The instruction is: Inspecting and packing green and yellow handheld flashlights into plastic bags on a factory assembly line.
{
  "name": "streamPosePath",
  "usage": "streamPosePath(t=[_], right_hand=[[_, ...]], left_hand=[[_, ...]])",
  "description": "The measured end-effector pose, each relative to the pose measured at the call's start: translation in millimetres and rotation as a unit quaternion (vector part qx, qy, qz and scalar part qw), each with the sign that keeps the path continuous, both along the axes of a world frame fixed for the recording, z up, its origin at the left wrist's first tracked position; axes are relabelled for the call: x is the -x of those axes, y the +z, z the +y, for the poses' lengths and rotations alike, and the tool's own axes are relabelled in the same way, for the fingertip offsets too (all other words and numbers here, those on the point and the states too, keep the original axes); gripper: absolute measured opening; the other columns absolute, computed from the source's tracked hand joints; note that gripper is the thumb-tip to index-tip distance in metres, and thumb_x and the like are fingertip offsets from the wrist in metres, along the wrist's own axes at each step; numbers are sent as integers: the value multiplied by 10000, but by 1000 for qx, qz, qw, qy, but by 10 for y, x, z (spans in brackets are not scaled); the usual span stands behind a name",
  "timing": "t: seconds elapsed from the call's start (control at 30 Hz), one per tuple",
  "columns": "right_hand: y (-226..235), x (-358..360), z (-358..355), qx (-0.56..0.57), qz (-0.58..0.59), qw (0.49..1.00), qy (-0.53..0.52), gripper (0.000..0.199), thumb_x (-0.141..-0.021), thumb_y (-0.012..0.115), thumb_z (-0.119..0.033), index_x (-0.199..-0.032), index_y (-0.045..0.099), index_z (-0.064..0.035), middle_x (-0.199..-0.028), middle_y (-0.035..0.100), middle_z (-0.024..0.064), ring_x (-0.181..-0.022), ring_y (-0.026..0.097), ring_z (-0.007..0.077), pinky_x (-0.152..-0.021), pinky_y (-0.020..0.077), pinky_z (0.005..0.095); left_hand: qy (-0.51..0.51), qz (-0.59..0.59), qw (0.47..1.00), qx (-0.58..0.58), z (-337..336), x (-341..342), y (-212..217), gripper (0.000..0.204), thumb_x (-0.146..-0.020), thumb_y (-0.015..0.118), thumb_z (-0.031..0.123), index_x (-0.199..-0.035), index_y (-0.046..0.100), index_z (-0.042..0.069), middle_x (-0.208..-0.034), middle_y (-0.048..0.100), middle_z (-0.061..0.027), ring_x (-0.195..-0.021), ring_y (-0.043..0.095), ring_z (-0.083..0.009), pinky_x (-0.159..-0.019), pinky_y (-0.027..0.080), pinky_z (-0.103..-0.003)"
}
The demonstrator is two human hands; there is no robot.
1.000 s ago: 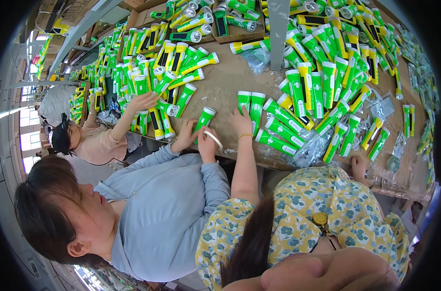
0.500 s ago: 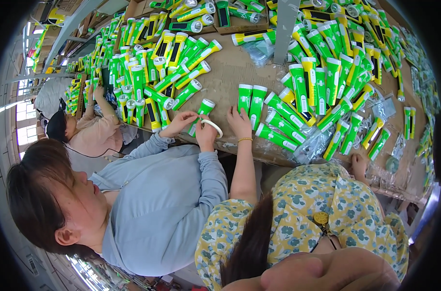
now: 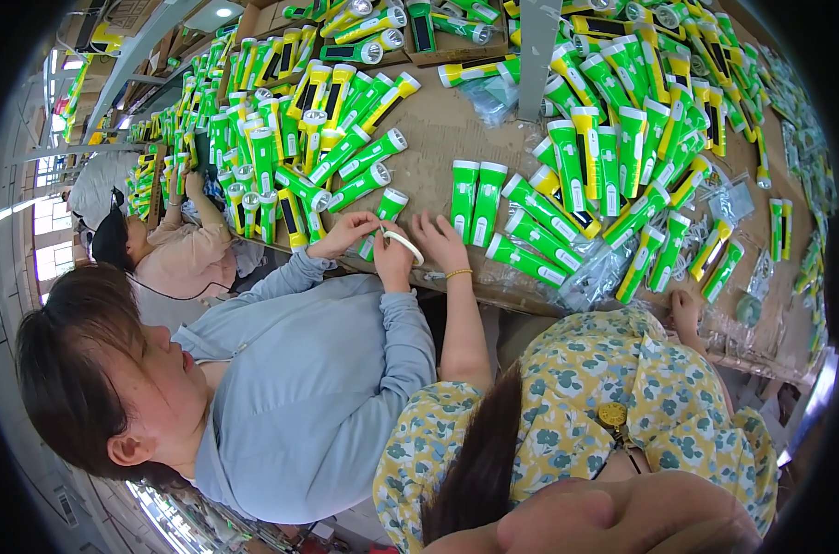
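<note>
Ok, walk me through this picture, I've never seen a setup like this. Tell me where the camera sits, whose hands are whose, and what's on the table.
There is no machine here. The camera is a fisheye worn on a person's head and looks down, so straight edges bend. The blurred hand at the lower edge is probably the wearer's own; I cannot tell which hand it is or whether it holds anything.

The other people are co-workers. The one in the blue shirt holds a white loop beside a green flashlight. The one in the flowered top rests a hand with a bracelet on the brown table.

The table is covered with green and yellow flashlights and clear plastic bags.
</note>
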State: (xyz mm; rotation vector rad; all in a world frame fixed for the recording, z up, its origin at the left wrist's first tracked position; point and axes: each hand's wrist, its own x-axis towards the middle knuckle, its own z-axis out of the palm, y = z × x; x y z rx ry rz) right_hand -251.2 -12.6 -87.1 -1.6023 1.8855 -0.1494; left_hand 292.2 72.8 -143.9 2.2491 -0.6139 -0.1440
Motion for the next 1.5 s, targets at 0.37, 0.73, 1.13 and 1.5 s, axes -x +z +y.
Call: streamPosePath(t=[0.37, 0.73, 1.13, 1.5], right_hand=[[828, -1451, -401, -4, -140, 971, 196, 211, -891, 559, -163, -757, 548, -1, -574, 499, 37, -484, 459, 87, -456, 364, 269], [1176, -4170, -611, -42, -307, 782, 540, 178, -867, 561, -210, -852, 585, -35, -790, 569, 106, -737, 563, 268, -639, 450, 381], [673, -5312, 222, -162, -307, 808, 476, 402, -779, 607, -405, -952, 591, -43, -866, 635, 108, -814, 628, 248, -718, 465, 353], [659, -5346, 251, -613, -332, 679, 229, 399, -915, 487, -405, -1078, 546, -45, -871, 567, 62, -750, 554, 128, -667, 486, 258]], left_hand=[[66, -124, 975, -174, 40, -620, 18, 448, -860, 545, 191, -1233, 420, -24, -1269, 376, -279, -1164, 381, -448, -975, 335, -489], [44, -120, 990, -64, -227, -328, 380, 500, -740, 708, 310, -1083, 501, 10, -1008, 529, -190, -914, 544, -390, -764, 452, -461], [-124, -353, 886, -275, 141, -243, 835, 364, -796, 654, 231, -1057, 517, 18, -958, 566, -129, -890, 560, -284, -769, 462, -386], [-264, -549, 628, -484, 618, -443, 980, 282, -818, 636, 185, -1011, 529, 9, -946, 573, -78, -861, 565, -185, -759, 459, -351]])
